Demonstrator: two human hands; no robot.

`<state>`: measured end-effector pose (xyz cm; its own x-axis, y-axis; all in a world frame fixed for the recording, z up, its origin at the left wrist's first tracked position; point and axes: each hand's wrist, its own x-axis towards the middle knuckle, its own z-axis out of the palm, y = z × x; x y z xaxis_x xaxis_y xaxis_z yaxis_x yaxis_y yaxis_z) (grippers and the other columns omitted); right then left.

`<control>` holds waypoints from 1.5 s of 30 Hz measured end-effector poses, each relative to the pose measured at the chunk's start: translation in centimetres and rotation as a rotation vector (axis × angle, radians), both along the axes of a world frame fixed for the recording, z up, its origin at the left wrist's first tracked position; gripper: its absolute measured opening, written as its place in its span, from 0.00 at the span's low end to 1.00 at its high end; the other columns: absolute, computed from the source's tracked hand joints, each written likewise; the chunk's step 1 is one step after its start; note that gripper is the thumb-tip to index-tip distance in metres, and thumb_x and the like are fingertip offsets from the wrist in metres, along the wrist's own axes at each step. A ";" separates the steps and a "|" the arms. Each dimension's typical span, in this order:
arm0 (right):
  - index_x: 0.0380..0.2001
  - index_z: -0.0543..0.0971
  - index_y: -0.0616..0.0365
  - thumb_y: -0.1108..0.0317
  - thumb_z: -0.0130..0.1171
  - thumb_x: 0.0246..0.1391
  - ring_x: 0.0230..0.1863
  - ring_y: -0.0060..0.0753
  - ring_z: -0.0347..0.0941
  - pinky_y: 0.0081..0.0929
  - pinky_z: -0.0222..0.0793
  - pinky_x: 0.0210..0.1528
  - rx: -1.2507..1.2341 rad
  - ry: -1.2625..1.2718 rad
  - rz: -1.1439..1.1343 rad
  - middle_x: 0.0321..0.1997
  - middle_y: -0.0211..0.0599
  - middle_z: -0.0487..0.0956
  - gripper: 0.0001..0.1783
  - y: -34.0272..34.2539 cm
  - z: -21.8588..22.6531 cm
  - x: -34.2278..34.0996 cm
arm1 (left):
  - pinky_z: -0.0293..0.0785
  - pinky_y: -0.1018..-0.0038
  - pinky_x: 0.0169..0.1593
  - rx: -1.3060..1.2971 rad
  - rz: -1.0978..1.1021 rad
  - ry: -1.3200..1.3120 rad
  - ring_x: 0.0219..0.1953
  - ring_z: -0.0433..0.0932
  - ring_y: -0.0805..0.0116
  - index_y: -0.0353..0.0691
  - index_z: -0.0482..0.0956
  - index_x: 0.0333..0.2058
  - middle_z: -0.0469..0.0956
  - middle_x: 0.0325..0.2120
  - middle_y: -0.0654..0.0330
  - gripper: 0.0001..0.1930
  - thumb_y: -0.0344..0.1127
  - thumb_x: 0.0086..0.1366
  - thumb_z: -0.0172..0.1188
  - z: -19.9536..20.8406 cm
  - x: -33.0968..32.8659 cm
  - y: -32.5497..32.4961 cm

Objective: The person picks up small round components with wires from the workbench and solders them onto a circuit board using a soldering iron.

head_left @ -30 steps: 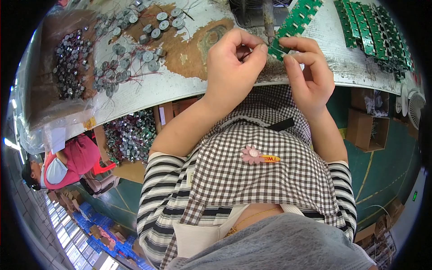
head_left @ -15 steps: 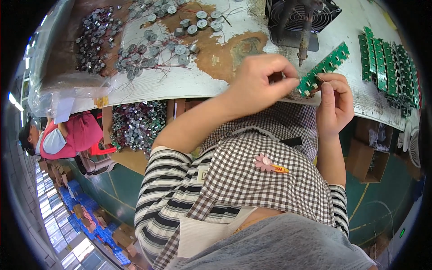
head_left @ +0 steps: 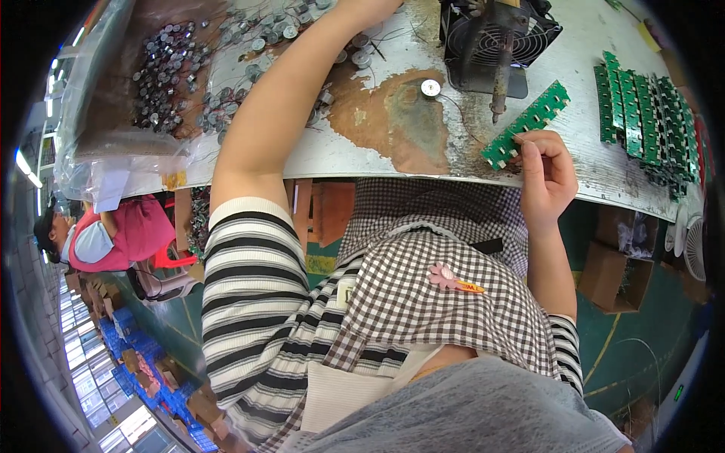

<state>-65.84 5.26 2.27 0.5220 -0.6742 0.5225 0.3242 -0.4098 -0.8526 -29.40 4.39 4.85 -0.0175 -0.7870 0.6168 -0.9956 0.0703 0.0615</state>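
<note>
A green circuit board strip (head_left: 526, 124) with small pale parts lies slanted near the table's front edge. Beside it my right hand (head_left: 550, 170) is closed, thumb and forefinger pinched on what looks like thin solder wire at the board. My left hand (head_left: 368, 10) reaches to the far side, over the motors; its fingers are mostly cut off by the upper edge. A small round motor (head_left: 430, 88) with a white face lies left of the board, its thin wire running to the board's near end. Above the board, a soldering iron (head_left: 499, 98) points down in its holder.
Behind the iron stands a black fan (head_left: 502, 38). Several green board strips (head_left: 642, 113) lie in rows at the right. Loose motors (head_left: 170, 72) fill the left side, by clear plastic. A person in a pink apron (head_left: 140, 226) sits at far left. Cardboard boxes (head_left: 618, 279) stand below right.
My left hand has left the board and swung up to the far motors. A motor with its wire now lies left of the board. My right hand and the board have shifted slightly left.
</note>
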 end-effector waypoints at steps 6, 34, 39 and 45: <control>0.30 0.71 0.67 0.80 0.51 0.57 0.30 0.19 0.67 0.13 0.65 0.32 -0.012 0.029 0.006 0.38 0.43 0.74 0.02 0.0 -0.3 -0.4 | 0.71 0.66 0.36 -0.130 0.066 1.050 0.30 0.76 0.55 0.36 0.79 0.31 0.77 0.28 0.51 0.07 0.31 0.56 0.55 2.8 -1.2 3.2; 0.25 0.73 0.67 0.81 0.57 0.46 0.26 0.21 0.74 0.16 0.72 0.27 -0.258 0.056 0.013 0.40 0.46 0.77 0.03 -0.1 1.6 0.3 | 0.56 0.86 0.20 0.275 -0.125 1.767 0.17 0.63 0.84 0.35 0.75 0.27 0.74 0.23 0.65 0.05 0.28 0.55 0.62 1.4 -21.6 11.3; 0.25 0.73 0.67 0.82 0.57 0.46 0.25 0.21 0.74 0.16 0.72 0.27 -0.236 0.057 -0.003 0.40 0.46 0.77 0.03 -0.1 1.5 0.5 | 0.54 0.86 0.19 0.268 -0.132 1.781 0.16 0.61 0.85 0.35 0.75 0.27 0.72 0.20 0.67 0.05 0.28 0.55 0.62 1.2 -21.5 11.0; 0.25 0.73 0.66 0.82 0.57 0.46 0.25 0.20 0.74 0.15 0.70 0.26 -0.294 0.052 -0.030 0.39 0.45 0.77 0.03 -0.6 1.8 1.0 | 0.52 0.86 0.19 0.231 -0.111 1.711 0.16 0.60 0.86 0.35 0.74 0.27 0.72 0.20 0.68 0.05 0.28 0.55 0.62 1.6 -21.4 10.5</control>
